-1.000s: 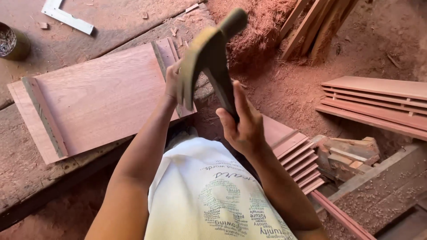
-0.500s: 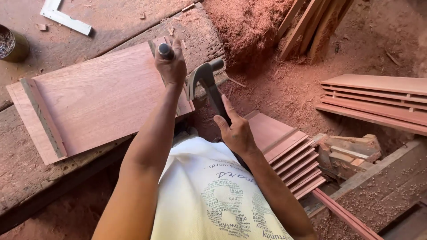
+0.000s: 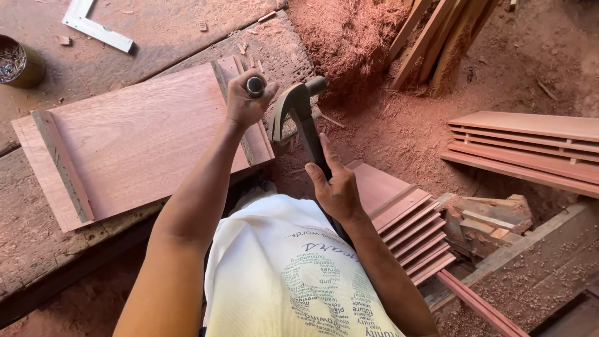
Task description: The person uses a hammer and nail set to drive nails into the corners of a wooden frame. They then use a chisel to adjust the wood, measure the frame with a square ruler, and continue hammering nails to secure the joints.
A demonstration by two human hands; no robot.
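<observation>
Head view: left hand (image 3: 246,100) hides most of its dark tool (image 3: 254,86).

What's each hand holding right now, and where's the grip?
Right hand grips a claw hammer around its handle. Left hand fists a dark metal punch by its shaft, over the wooden panel.

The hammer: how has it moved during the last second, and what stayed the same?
The hammer, gripped by the right hand, swung down from high in front of the camera to beside the wooden panel. The left hand came into clear view, holding a dark punch upright at the panel's right edge. Panel, metal square and can stayed put.
</observation>
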